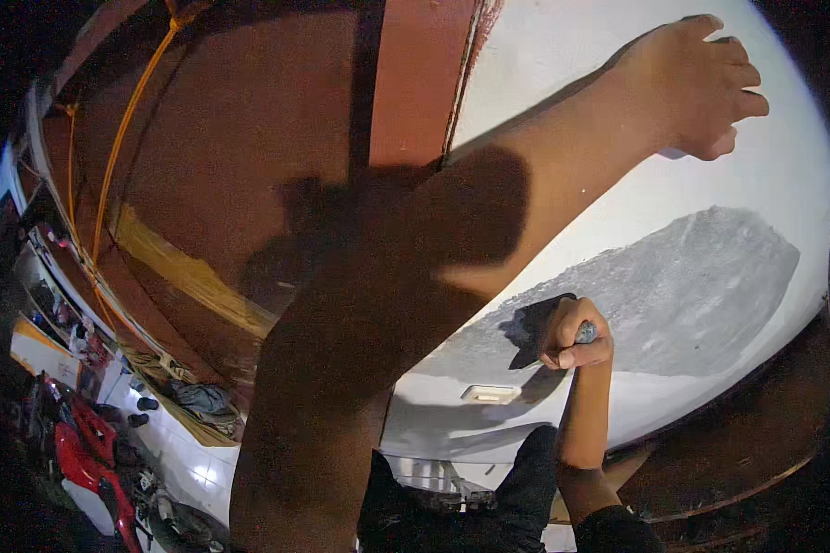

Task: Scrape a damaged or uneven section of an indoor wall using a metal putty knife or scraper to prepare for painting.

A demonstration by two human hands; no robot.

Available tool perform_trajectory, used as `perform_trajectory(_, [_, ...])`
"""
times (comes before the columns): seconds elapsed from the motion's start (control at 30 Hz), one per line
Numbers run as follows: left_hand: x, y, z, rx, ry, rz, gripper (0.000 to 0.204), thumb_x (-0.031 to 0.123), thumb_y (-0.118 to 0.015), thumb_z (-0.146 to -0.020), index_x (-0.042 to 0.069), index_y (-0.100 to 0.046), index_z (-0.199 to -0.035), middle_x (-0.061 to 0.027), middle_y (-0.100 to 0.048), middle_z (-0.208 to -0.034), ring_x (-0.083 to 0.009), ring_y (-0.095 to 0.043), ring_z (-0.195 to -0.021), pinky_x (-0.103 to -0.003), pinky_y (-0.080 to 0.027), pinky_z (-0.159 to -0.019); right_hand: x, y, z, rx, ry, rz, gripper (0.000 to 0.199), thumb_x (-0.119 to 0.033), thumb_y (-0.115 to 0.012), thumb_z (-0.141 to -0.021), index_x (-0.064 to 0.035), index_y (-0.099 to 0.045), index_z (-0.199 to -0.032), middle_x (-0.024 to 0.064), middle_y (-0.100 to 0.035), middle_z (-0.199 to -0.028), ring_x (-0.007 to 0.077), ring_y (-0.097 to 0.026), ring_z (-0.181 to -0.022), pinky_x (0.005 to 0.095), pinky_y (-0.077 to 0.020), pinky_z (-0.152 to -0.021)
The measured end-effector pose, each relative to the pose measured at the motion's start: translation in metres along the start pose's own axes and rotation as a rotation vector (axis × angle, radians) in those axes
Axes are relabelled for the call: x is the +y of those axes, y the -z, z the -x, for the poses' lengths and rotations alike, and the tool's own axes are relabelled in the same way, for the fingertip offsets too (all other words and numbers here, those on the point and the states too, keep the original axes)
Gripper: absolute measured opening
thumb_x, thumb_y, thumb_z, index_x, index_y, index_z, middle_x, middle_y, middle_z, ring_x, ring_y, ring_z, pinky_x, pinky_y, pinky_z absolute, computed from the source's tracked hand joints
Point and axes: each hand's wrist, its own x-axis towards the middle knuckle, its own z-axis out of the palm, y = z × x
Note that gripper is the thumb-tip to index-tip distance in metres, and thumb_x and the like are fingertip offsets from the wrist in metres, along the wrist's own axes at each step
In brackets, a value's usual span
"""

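R grip [576, 334] – well clr of doorframe [420, 83]

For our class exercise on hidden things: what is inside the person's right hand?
In the curled right hand, one end of a bluish-grey object shows. The hand covers the rest, so its full shape and length cannot be seen.

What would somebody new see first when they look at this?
Probably the big left arm, stretching from the bottom up to the left hand, spread over the white wall at upper right. Next, the grey patch below, near the right hand, which grips a small greyish thing. A red motorbike at the lower left stands out.
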Motion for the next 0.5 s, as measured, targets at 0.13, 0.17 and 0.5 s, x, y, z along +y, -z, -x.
perform_trajectory(0.13, [-0.003, 0.004, -0.001, 0.038, -0.053, 0.115, 0.037, 0.03, -0.045, -0.082, 0.013, -0.047, -0.115, -0.006, -0.047, -0.118, -0.0193, -0.038, -0.116, -0.038, -0.024, -0.1, -0.004, -0.006, -0.003, -0.007, -0.023, -0.014, 0.029, 0.008, -0.059, -0.062, -0.0024, -0.037, -0.046, 0.0061, -0.036, -0.04, 0.0137, -0.03, -0.031, 0.0273, -0.0217, -0.033])
perform_trajectory(0.17, [-0.004, 0.004, -0.001, 0.05, -0.072, 0.211, 0.042, 0.027, -0.045, -0.084, 0.004, -0.043, -0.118, -0.0144, -0.044, -0.121, -0.0251, -0.036, -0.118, -0.039, -0.022, -0.102, -0.004, -0.007, -0.004, -0.005, -0.006, 0.038, 0.035, 0.009, -0.055, -0.062, -0.002, -0.03, -0.041, 0.006, -0.028, -0.036, 0.0151, -0.023, -0.027, 0.0282, -0.0172, -0.031])
perform_trajectory(0.5, [0.001, -0.011, -0.01, 0.096, -0.09, 0.125, 0.041, 0.026, -0.049, -0.081, 0.002, -0.045, -0.113, -0.0149, -0.049, -0.112, -0.0265, -0.041, -0.112, -0.04, -0.025, -0.1, -0.012, -0.004, 0.0, 0.029, 0.03, 0.352, 0.024, 0.002, -0.065, -0.062, 0.0011, -0.045, -0.05, 0.0075, -0.045, -0.044, 0.0163, -0.043, -0.037, 0.0262, -0.0336, -0.039])
